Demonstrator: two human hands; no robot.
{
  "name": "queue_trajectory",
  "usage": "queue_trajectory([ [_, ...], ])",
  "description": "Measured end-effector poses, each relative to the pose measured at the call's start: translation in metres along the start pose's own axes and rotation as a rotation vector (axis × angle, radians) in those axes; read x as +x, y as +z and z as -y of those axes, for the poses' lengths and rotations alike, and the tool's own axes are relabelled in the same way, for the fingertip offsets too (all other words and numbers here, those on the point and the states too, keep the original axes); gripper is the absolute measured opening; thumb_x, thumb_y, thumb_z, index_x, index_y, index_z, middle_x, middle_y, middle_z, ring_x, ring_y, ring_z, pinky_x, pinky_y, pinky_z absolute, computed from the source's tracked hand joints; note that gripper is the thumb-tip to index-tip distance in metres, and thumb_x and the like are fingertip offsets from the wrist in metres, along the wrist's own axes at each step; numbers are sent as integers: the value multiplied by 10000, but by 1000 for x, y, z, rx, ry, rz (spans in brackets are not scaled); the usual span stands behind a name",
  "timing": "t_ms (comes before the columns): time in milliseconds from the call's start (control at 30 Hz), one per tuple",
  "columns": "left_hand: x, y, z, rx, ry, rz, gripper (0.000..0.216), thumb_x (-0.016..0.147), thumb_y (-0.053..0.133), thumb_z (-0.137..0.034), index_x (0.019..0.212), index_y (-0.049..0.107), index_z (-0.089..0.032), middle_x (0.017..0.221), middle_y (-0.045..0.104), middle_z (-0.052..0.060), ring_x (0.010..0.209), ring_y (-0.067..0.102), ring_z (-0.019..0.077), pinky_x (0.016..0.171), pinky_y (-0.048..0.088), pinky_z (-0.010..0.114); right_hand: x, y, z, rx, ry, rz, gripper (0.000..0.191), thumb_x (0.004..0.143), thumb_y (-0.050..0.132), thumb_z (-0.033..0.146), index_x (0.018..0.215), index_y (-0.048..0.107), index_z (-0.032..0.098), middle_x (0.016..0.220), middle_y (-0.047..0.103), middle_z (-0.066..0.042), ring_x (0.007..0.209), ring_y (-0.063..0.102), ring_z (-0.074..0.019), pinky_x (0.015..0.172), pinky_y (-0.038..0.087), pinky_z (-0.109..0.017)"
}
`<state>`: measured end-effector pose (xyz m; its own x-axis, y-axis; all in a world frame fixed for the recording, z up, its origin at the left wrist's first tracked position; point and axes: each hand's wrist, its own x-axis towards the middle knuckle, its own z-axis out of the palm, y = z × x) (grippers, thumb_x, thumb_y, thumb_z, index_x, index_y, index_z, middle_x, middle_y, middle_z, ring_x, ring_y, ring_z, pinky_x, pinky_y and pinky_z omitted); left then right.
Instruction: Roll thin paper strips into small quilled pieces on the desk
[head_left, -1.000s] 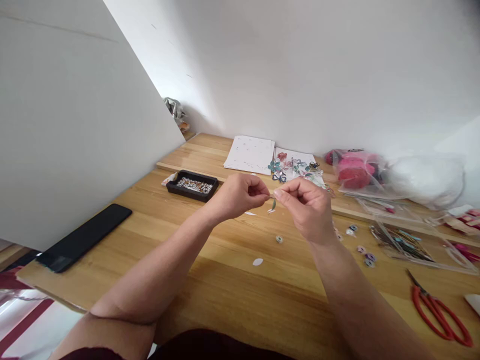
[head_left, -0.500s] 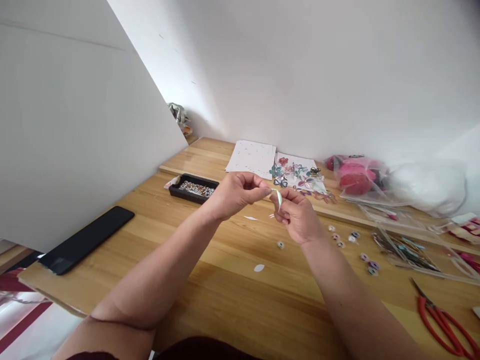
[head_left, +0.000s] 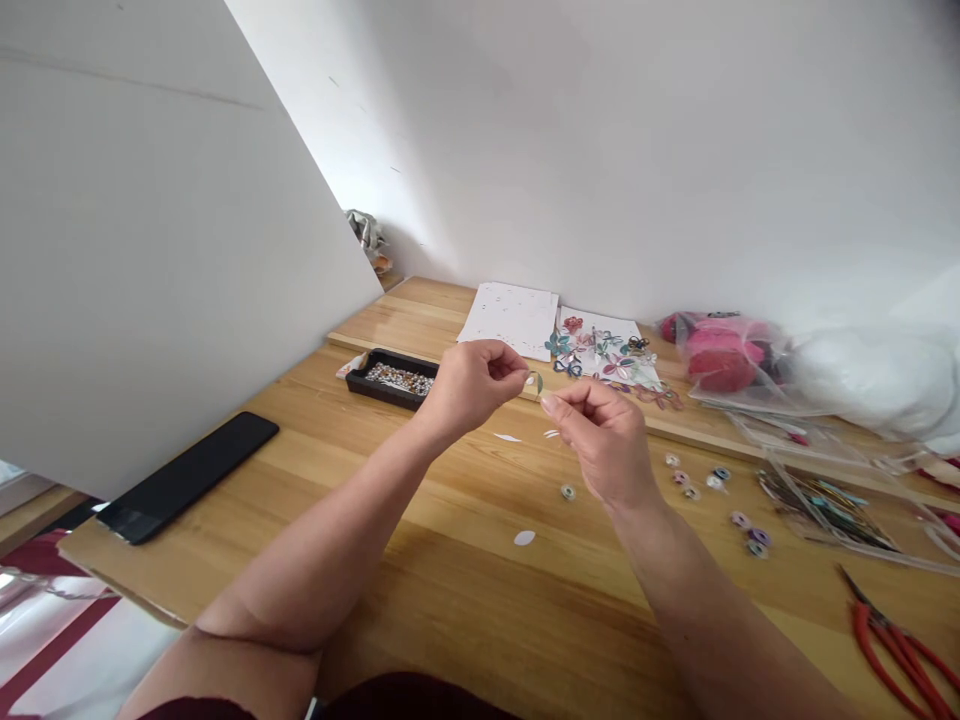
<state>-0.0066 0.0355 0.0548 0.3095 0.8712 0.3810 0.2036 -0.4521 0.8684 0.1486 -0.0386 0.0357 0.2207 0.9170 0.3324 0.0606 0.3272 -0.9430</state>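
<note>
Above the wooden table (head_left: 420, 580), my left hand (head_left: 469, 385) pinches a small pale paper strip (head_left: 534, 381) curled into a loop between thumb and fingers. My right hand (head_left: 607, 440) hovers just right of it, fingers curled together in a pinch, its tips close to the strip; I cannot make out anything in them. Small white paper scraps (head_left: 507, 437) lie on the table under the hands. A tiny rolled paper coil (head_left: 568, 492) and a white oval piece (head_left: 524, 538) lie nearer me.
A black tray of beads (head_left: 395, 379) and a black phone (head_left: 187, 477) sit left. White sheets (head_left: 513, 318) and a card with paper flowers (head_left: 607, 355) lie at the back. Plastic bags (head_left: 731, 360), several coils (head_left: 750, 528), a strip packet (head_left: 825, 497) and red scissors (head_left: 904, 650) lie right.
The paper strip, hanging loose half a second ago, is now curled into a small loop at my left fingertips. My right hand has lowered slightly and turned. The view shifted a little.
</note>
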Motion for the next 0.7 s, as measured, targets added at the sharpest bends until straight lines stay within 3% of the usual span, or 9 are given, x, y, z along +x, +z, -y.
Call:
queue_trajectory([
  [133,-5,1,-6,-10,-13,259,80,765,694,-215,745,710,-140,665,645,-4,595,503,82,536,352,204,2,-11,10,-169,-163,-12,166,814,744,278,707,671,175,526,428,57,505,301,-69,475,251,-238],
  [233,-8,2,-9,-93,-43,431,77,767,700,-211,737,696,-140,676,639,-10,596,496,75,543,357,198,7,-17,8,-124,-149,-5,178,815,746,285,698,659,184,514,419,62,492,304,-69,472,240,-243],
  [333,-7,2,-8,-198,-65,514,101,762,737,-231,757,698,-138,691,634,-7,611,494,74,568,373,198,13,-18,1,-44,-93,12,178,793,768,303,700,666,189,526,481,50,488,344,-70,470,249,-242],
  [500,-5,-2,-8,-389,-133,524,209,764,791,-322,782,695,-137,624,553,-25,564,417,66,533,328,208,18,-15,-6,146,127,-1,245,662,853,352,665,668,191,482,486,55,444,352,-61,429,230,-225],
  [700,-2,-5,-7,-456,-137,327,249,751,806,-357,759,677,-144,658,558,-10,581,435,74,553,337,225,15,-8,-6,317,277,-4,261,575,876,304,642,650,192,503,462,67,421,290,-37,401,212,-200],
])
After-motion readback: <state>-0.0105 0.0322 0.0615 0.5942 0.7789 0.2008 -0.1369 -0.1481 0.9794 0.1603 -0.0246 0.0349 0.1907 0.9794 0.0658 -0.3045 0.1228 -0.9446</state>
